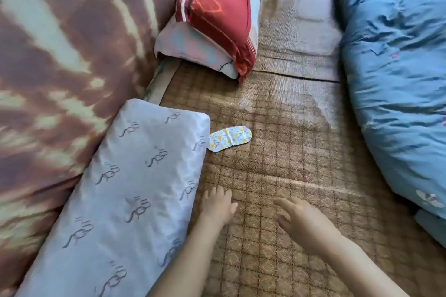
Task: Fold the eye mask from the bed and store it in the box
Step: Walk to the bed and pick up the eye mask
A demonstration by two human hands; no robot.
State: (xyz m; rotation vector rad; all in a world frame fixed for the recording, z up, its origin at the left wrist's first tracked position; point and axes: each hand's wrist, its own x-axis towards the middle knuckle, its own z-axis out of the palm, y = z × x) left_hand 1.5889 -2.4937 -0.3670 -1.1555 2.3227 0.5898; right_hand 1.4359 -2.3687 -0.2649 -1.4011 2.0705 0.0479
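A small white eye mask (pixel 229 138) with a colourful print lies flat and unfolded on the woven bed mat (pixel 277 152), its left end touching the corner of a pale lilac pillow (pixel 125 195). My left hand (pixel 217 202) hovers over the mat below the mask, fingers spread and empty. My right hand (pixel 301 217) is further right, also empty, fingers loosely apart. Both hands are well short of the mask. No box is in view.
A red striped blanket (pixel 217 7) lies on a second pillow (pixel 193 48) at the back. A crumpled blue quilt (pixel 395 75) fills the right side. A brown and cream patterned fabric (pixel 60 55) rises along the left.
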